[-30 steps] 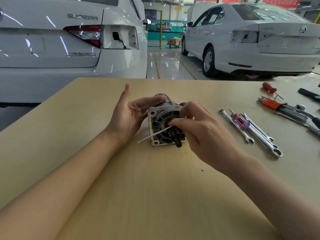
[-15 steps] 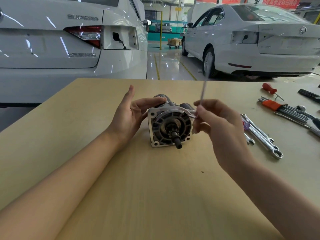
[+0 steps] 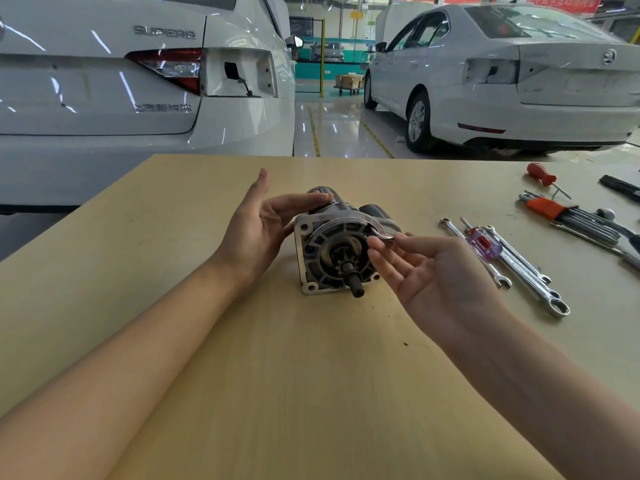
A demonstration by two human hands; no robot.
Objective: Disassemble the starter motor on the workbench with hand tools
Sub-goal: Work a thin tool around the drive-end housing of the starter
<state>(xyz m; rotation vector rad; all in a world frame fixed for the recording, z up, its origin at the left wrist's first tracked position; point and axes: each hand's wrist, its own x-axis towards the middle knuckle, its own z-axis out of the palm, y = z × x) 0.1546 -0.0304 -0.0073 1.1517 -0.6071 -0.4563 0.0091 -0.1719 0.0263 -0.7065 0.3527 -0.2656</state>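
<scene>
The starter motor (image 3: pixel 327 237) lies on the wooden workbench (image 3: pixel 311 375), its drive end and short shaft facing me. My left hand (image 3: pixel 256 233) is at its left side, fingers stretched out and resting on top of the housing, thumb raised. My right hand (image 3: pixel 433 275) is palm up to the right of the motor. Its fingers are relaxed, with the fingertips at the rim of the front flange. I see nothing held in it.
To the right lie combination wrenches (image 3: pixel 526 271), with a purple-handled screwdriver (image 3: pixel 483 244) across them. Further right are an orange hex key set (image 3: pixel 568 216) and a red-handled screwdriver (image 3: pixel 540 174). White cars stand beyond the bench's far edge.
My right hand held a thin metal rod at the motor's face, then lifted it upright. Now the hand is palm up with no rod in sight. My left hand has stayed on the motor.
</scene>
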